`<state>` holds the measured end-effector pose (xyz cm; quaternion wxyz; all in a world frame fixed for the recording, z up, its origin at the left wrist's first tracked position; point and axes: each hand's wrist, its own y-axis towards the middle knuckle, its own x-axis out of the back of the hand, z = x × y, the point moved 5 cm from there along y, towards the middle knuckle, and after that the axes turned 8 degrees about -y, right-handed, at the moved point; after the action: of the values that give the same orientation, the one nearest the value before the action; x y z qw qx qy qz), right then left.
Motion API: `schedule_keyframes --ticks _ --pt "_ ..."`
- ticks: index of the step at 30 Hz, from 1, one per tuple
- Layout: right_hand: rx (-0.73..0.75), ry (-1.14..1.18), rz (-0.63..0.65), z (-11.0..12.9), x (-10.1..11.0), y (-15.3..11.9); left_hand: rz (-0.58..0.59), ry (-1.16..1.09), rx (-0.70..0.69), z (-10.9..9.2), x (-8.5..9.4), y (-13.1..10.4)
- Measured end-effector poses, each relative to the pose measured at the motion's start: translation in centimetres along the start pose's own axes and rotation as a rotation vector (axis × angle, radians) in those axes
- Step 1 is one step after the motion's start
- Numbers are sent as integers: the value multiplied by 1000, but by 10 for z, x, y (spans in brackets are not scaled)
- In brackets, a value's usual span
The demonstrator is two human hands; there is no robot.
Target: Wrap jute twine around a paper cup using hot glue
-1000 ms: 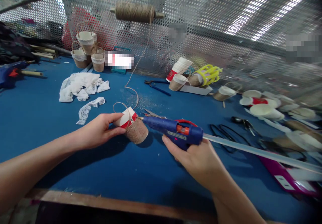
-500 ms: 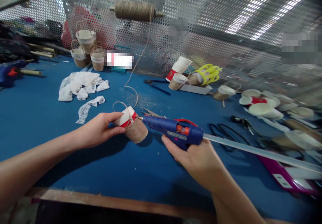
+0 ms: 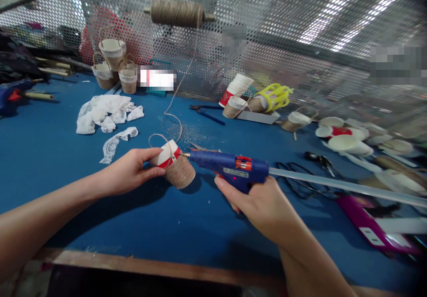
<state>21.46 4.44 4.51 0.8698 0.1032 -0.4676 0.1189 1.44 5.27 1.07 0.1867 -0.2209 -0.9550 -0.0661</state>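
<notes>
Cup [image 3: 180,173], part twine-wrapped: pos. just left of frame centre, tilted; contact w/ desk [image 3: 187,239] below can't be confirmed. White-and-red end points upper left, wound end lower right.

L hand [image 3: 133,171]: thumb and fingers clamped on bare white-and-red end, off the nozzle. R hand [image 3: 260,206]: fingers closed round grip of blue glue gun [image 3: 227,166]; trigger finger mostly hidden, so squeeze not verifiable. Nozzle [image 3: 185,154] sits at edge of winding, by the red band; touching vs. slight gap, can't tell. Glue stick [image 3: 333,182] runs from gun's rear to right edge of frame. Twine [image 3: 187,72] drops from spool [image 3: 176,13], top centre, to desk by cup. Scissors [image 3: 196,147] lie just beyond gun, partly hidden.

Recs (insp. judgement): thin, short bead tight to last turn; excess would likely ooze out & show. Hold cup steady w/ L, turn in small increments, nozzle angle const. L fingertips well off hot tip. Press twine down before glue sets, light tension, no gaps btwn turns. Watch slack loop [image 3: 156,136] above L hand: could snag or pick up wet glue. Ease trigger before lifting nozzle, else strings.
</notes>
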Motion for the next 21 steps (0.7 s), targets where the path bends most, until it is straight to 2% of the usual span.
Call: schedule_keyframes --ticks 6,12,18,21 --pt "-121 46 49 -5 -1 3 -11 35 5 0 1 0" --pt "-110 119 80 -3 -3 0 4 13 9 -1 0 -1" --pt "-140 76 44 -7 -2 1 -7 59 18 3 1 -1" --pt "-85 87 29 -5 -2 0 -11 46 20 3 1 0"
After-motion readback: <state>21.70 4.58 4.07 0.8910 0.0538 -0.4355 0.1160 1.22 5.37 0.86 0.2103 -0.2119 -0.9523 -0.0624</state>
